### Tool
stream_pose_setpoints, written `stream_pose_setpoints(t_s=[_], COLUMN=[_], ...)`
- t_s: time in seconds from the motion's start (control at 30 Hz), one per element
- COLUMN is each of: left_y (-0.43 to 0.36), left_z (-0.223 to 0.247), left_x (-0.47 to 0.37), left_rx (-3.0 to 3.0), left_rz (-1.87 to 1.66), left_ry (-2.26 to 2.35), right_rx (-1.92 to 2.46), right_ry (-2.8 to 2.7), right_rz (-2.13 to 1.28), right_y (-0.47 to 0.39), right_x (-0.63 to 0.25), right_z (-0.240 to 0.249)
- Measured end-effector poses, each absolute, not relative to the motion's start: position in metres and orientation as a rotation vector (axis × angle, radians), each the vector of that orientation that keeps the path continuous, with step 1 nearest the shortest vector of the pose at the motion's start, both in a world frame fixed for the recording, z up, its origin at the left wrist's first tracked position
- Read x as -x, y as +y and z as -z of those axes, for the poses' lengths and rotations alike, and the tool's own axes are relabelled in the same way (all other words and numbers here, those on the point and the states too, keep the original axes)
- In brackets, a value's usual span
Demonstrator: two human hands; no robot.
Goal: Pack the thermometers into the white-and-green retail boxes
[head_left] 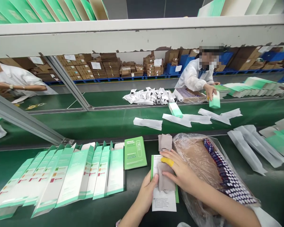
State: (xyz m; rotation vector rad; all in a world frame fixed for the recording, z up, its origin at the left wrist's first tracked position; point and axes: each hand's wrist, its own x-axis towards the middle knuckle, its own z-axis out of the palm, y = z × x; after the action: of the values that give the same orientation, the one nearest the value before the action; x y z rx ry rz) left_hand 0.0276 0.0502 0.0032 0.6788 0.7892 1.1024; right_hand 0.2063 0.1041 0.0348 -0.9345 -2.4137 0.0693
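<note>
A: In the head view, where is the gray pouch [166,184]?

B: On the white printed leaflet [164,203], over the leaflet's middle. A green layer [177,195] peeks out beneath; I can't tell whether it is a booklet.

A: Which way does the pouch lie from the hands?

B: Just to the right of the left hand [146,190] and partly underneath the right hand [180,170]. Its long axis runs away from the person, nearly in line with the leaflet's.

A: Which hand is nearer, then?

B: The right, I'd say: it lies over the pouch from the right side, its thumb on the fabric. Its fingers are spread apart, one wearing a yellow finger cover [167,162]. Whether any fingertip pinches cloth, I can't tell.

A: And the left?

B: Clamped on the leaflet's left edge, thumb on top, beside the pouch.

A: Anything close by?

B: A second pile of gray pouches [165,141] sits just beyond the leaflet's far end, near the right fingertips. The green infrared thermometer booklet [135,153] lies farther left on the tabletop [133,192], and the batteries [227,176] are to the right, past the right forearm.
</note>
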Motion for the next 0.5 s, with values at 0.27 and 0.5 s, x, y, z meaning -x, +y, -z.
stream_pose_setpoints(t_s=[0.27, 0.5], left_y=[0.078, 0.079], left_z=[0.005, 0.014], left_x=[-0.021, -0.012], left_rx=[-0.681, -0.608], left_rz=[-1.230, -1.204], left_ry=[0.943, 0.934], right_rx=[0.979, 1.579], right_ry=[-2.657, -2.592], right_rz=[0.005, -0.124], right_y=[0.145, 0.303], right_x=[-0.172, -0.096], right_z=[-0.069, -0.101])
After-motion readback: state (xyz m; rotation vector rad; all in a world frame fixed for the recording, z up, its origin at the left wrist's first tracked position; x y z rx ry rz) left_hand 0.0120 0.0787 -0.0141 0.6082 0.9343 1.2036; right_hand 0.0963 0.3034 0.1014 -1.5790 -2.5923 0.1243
